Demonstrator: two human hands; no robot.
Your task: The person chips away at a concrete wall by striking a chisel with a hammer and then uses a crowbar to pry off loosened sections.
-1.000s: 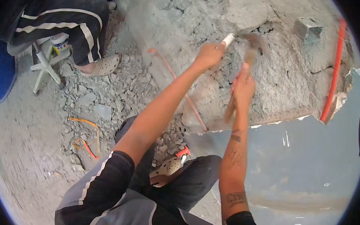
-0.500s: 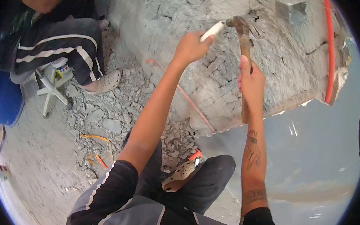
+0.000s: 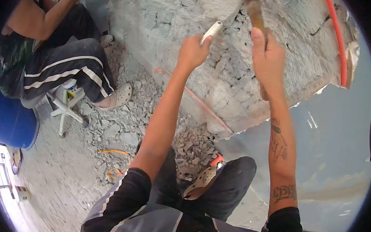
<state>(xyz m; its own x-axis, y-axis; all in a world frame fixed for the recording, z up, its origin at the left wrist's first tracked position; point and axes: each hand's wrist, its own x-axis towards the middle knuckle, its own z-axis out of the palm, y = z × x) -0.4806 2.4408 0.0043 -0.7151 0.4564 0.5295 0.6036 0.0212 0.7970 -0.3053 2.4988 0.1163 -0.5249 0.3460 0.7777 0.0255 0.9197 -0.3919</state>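
Note:
My left hand is closed round a white-handled chisel. The handle end sticks up past my fingers; its working end is hidden behind the hand, against rough broken plaster wall. My right hand grips the wooden handle of a claw hammer. The hammer is raised to the right of the chisel and apart from it, its head blurred at the top edge of the view.
Rubble covers the floor along the wall. An orange conduit runs down the right, and a thinner pipe crosses the wall's lower part. Another person sits at left beside a blue barrel. A red-handled tool lies by my foot.
The hammer head has swung up and away from the chisel's end, where it was before. My view has shifted slightly, and more of the seated person shows.

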